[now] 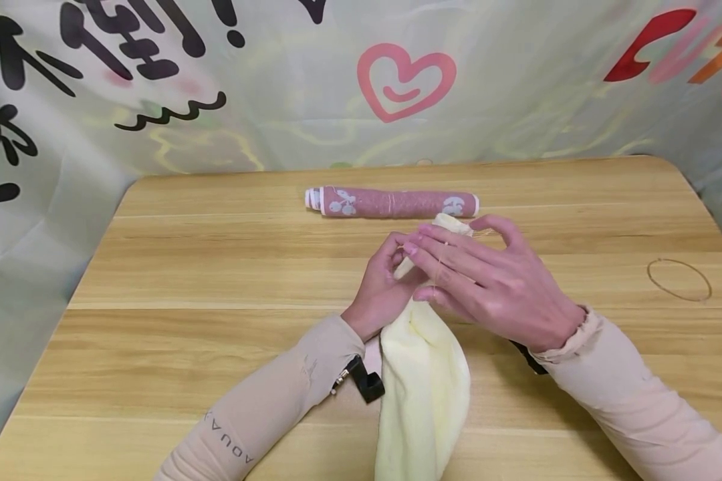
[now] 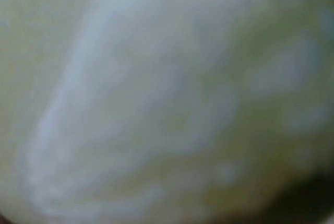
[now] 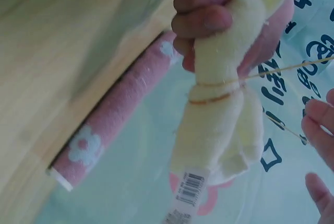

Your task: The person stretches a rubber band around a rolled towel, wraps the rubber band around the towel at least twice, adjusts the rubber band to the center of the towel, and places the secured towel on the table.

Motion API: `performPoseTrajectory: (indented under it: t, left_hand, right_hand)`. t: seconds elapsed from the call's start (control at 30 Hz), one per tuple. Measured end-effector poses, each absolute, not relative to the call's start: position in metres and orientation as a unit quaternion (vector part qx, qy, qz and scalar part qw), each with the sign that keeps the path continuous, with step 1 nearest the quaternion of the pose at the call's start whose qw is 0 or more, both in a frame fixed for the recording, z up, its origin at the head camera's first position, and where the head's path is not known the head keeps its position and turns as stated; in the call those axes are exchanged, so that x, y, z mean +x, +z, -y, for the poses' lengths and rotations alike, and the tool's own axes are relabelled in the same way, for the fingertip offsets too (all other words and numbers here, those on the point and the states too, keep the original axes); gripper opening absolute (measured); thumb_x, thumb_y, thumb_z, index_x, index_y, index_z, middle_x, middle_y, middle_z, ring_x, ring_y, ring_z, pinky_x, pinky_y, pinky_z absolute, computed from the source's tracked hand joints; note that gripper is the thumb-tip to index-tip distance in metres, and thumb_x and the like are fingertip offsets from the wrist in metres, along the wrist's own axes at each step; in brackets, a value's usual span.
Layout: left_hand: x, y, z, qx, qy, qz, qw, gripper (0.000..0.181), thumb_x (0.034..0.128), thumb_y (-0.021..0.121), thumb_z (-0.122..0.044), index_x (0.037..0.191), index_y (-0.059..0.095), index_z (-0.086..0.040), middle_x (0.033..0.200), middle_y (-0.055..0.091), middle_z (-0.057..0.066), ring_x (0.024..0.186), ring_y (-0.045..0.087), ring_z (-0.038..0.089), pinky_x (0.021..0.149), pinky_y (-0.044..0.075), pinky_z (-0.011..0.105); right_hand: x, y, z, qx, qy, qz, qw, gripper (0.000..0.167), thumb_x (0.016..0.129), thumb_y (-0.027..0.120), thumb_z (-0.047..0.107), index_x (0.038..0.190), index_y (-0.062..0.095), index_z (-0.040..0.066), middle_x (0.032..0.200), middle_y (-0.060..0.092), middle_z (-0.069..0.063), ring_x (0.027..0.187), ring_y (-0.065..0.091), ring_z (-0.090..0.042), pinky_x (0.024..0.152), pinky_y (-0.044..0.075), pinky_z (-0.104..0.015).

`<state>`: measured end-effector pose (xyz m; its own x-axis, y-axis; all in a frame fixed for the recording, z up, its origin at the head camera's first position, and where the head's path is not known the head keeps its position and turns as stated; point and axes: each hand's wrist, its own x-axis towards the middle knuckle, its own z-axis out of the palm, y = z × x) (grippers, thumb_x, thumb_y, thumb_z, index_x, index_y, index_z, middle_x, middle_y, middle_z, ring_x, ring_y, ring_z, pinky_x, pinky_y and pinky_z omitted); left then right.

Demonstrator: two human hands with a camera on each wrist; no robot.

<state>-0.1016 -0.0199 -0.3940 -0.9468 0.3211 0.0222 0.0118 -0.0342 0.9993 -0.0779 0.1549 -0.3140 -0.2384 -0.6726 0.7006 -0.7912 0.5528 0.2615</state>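
A pale yellow towel (image 1: 424, 381) hangs toward the front edge, its upper part bunched into a narrow neck. My left hand (image 1: 385, 290) grips that neck, its fingers (image 3: 211, 20) curled round the cloth. A thin tan rubber band (image 3: 216, 98) loops round the bunched end, and its strands stretch toward my right hand (image 1: 487, 280), whose spread, bent fingers hold it taut. A paper barcode label (image 3: 190, 187) hangs from the towel's end. Blurred pale cloth (image 2: 146, 104) fills the left wrist view, hiding the left hand there.
A rolled pink towel (image 1: 391, 202) with pale flower shapes lies at the back of the wooden table (image 1: 186, 280). Another rubber band (image 1: 680, 279) lies at the right. Behind stands a pale printed curtain (image 1: 313, 100) with a pink heart. Pinkish cloth shows under the left wrist.
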Motion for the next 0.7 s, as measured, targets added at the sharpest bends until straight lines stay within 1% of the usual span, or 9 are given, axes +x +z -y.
performPoseTrajectory:
  t: [0.07, 0.13, 0.2, 0.3, 0.4, 0.47, 0.6, 0.7]
  left_hand:
    - [-0.1013, -0.3929, 0.0197, 0.119, 0.711, -0.683, 0.116, 0.026, 0.0966, 0.069, -0.012, 0.119, 0.056, -0.010, 0.111, 0.073, 0.017, 0.090, 0.069, 0.006, 0.085, 0.060, 0.028]
    - [-0.1006, -0.3920, 0.0195, 0.117, 0.719, -0.674, 0.123, 0.027, 0.0969, 0.069, -0.011, 0.120, 0.055, -0.009, 0.104, 0.071, 0.018, 0.078, 0.068, 0.006, 0.070, 0.061, 0.026]
    - [-0.1001, -0.3914, 0.0192, 0.119, 0.730, -0.661, 0.126, 0.030, 0.0969, 0.067, -0.007, 0.124, 0.054, -0.007, 0.103, 0.069, 0.020, 0.074, 0.067, 0.007, 0.066, 0.060, 0.024]
    - [-0.0998, -0.3911, 0.0188, 0.126, 0.739, -0.650, 0.124, 0.031, 0.0971, 0.067, -0.003, 0.125, 0.053, -0.004, 0.102, 0.067, 0.020, 0.077, 0.066, 0.006, 0.066, 0.058, 0.021]
    - [-0.0996, -0.3905, 0.0187, 0.127, 0.741, -0.648, 0.120, 0.032, 0.0973, 0.068, -0.004, 0.125, 0.053, -0.003, 0.100, 0.066, 0.015, 0.077, 0.065, 0.006, 0.066, 0.057, 0.021]
    - [-0.0992, -0.3900, 0.0186, 0.123, 0.742, -0.650, 0.114, 0.031, 0.0974, 0.068, -0.004, 0.124, 0.052, -0.003, 0.097, 0.065, 0.011, 0.076, 0.064, 0.006, 0.065, 0.057, 0.021]
    - [-0.0983, -0.3897, 0.0186, 0.118, 0.743, -0.651, 0.102, 0.030, 0.0968, 0.069, -0.005, 0.122, 0.053, -0.002, 0.093, 0.064, 0.008, 0.074, 0.064, 0.007, 0.063, 0.057, 0.021]
    - [-0.0980, -0.3907, 0.0180, 0.120, 0.739, -0.656, 0.092, 0.029, 0.0964, 0.069, -0.005, 0.121, 0.053, -0.003, 0.090, 0.063, 0.005, 0.075, 0.063, 0.006, 0.063, 0.055, 0.019]
  right_hand:
    - [-0.0785, -0.3127, -0.1554, 0.455, 0.070, 0.786, 0.413, 0.043, 0.110, 0.051, 0.035, 0.135, 0.068, 0.004, 0.128, 0.074, -0.013, 0.110, 0.075, -0.025, 0.092, 0.048, -0.053]
    - [-0.0793, -0.3120, -0.1561, 0.445, 0.070, 0.788, 0.420, 0.043, 0.110, 0.050, 0.035, 0.135, 0.068, 0.005, 0.126, 0.075, -0.013, 0.108, 0.076, -0.026, 0.093, 0.047, -0.054]
    - [-0.0807, -0.3121, -0.1562, 0.431, 0.073, 0.790, 0.430, 0.044, 0.109, 0.050, 0.037, 0.134, 0.068, 0.005, 0.123, 0.077, -0.013, 0.104, 0.077, -0.027, 0.091, 0.046, -0.054]
    - [-0.0817, -0.3120, -0.1571, 0.412, 0.075, 0.798, 0.434, 0.047, 0.109, 0.049, 0.040, 0.137, 0.067, 0.006, 0.116, 0.078, -0.014, 0.098, 0.078, -0.028, 0.089, 0.044, -0.053]
    - [-0.0819, -0.3130, -0.1573, 0.391, 0.069, 0.806, 0.438, 0.048, 0.110, 0.048, 0.041, 0.138, 0.066, 0.007, 0.106, 0.080, -0.015, 0.089, 0.076, -0.028, 0.083, 0.043, -0.051]
    - [-0.0813, -0.3138, -0.1570, 0.381, 0.062, 0.810, 0.442, 0.047, 0.110, 0.048, 0.041, 0.137, 0.066, 0.007, 0.096, 0.078, -0.013, 0.082, 0.072, -0.026, 0.080, 0.042, -0.049]
    - [-0.0805, -0.3166, -0.1553, 0.367, 0.057, 0.815, 0.445, 0.047, 0.110, 0.048, 0.041, 0.136, 0.068, 0.008, 0.079, 0.068, -0.009, 0.071, 0.058, -0.024, 0.074, 0.041, -0.047]
    - [-0.0800, -0.3187, -0.1546, 0.383, 0.072, 0.810, 0.438, 0.046, 0.110, 0.048, 0.039, 0.138, 0.066, 0.007, 0.074, 0.060, -0.007, 0.068, 0.052, -0.023, 0.071, 0.039, -0.045]
